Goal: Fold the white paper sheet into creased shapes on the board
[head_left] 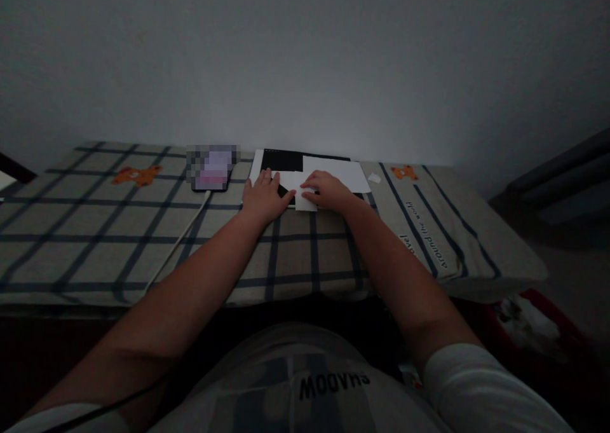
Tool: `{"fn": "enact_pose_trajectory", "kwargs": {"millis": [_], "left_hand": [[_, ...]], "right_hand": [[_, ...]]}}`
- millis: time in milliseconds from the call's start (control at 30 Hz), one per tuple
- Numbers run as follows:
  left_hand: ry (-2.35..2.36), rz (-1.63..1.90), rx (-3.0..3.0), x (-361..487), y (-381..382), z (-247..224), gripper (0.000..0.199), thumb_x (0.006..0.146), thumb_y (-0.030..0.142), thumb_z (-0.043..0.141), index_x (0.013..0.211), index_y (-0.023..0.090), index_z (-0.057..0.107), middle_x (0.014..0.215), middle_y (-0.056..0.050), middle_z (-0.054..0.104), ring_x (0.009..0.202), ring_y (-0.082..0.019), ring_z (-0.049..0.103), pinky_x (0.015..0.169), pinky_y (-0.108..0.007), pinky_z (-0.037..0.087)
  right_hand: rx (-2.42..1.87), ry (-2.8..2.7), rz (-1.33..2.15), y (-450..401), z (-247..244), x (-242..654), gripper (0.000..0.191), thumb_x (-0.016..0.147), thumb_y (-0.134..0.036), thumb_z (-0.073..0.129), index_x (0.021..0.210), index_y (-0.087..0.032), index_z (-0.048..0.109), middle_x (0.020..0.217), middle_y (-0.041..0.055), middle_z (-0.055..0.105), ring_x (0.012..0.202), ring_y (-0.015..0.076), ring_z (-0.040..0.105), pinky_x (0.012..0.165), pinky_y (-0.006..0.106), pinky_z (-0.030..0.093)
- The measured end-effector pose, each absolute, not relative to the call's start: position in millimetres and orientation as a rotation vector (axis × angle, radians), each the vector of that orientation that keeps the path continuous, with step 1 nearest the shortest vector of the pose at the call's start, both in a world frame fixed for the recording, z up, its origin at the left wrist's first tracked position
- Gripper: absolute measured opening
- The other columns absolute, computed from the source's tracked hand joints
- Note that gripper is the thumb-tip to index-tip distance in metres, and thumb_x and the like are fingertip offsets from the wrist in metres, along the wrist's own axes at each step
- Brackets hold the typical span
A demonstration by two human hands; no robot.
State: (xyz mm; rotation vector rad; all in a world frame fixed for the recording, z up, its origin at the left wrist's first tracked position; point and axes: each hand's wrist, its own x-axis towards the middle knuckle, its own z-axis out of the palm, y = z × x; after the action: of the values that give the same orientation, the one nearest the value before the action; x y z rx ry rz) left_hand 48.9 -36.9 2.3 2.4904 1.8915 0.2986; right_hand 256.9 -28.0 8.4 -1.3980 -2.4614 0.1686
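My left hand point(267, 198) lies flat with its fingers spread, resting over the left part of a black sheet point(283, 160) with a white strip along its left side. My right hand point(331, 191) is bent, its thumb and fingers closing at the edge of a small white piece of paper point(305, 203). That piece overhangs the near edge of the black sheet. A larger white sheet of paper point(340, 170) covers the right part, partly behind my right hand. How the papers are joined, if at all, I cannot tell.
A checked cloth point(233, 255) with bear prints covers the table. Left of the papers lies a phone point(214, 169) with a white cable point(183, 233). A small white scrap point(374, 178) lies to the right. A red bin point(538, 322) stands below right; a wall rises behind.
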Motion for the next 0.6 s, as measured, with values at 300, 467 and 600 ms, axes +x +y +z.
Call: {"fn": "enact_pose_trajectory", "kwargs": {"millis": [300, 467, 600], "left_hand": [[1.924, 0.246, 2.438, 46.5, -36.4, 7.2, 0.09, 0.094, 0.073, 0.032, 0.162, 0.014, 0.032, 0.169, -0.02, 0.025, 0.157, -0.035, 0.023, 0.124, -0.063, 0.02], [1.927, 0.255, 2.411, 44.7, -35.5, 7.9, 0.088, 0.093, 0.073, 0.036, 0.16, 0.016, 0.036, 0.169, -0.017, 0.025, 0.157, -0.036, 0.024, 0.123, -0.062, 0.024], [1.971, 0.413, 2.387, 42.5, -33.2, 10.1, 0.07, 0.095, 0.063, 0.044, 0.15, 0.021, 0.053, 0.163, -0.013, 0.042, 0.15, -0.036, 0.039, 0.12, -0.059, 0.033]], "right_hand": [[-1.415, -2.464, 0.165, -27.6, 7.8, 256.6, 0.034, 0.097, -0.034, 0.061, 0.124, -0.019, 0.073, 0.125, 0.0125, 0.067, 0.118, 0.0263, 0.058, 0.1, 0.038, 0.044], [-1.399, -2.461, 0.182, -28.0, 7.9, 256.9, 0.035, 0.097, -0.034, 0.06, 0.125, -0.017, 0.073, 0.125, 0.013, 0.067, 0.119, 0.0263, 0.057, 0.1, 0.038, 0.044], [-1.422, -2.451, 0.186, -29.0, 8.8, 256.3, 0.034, 0.097, -0.036, 0.06, 0.124, -0.02, 0.073, 0.125, 0.0121, 0.067, 0.118, 0.0268, 0.057, 0.099, 0.039, 0.045]]}}
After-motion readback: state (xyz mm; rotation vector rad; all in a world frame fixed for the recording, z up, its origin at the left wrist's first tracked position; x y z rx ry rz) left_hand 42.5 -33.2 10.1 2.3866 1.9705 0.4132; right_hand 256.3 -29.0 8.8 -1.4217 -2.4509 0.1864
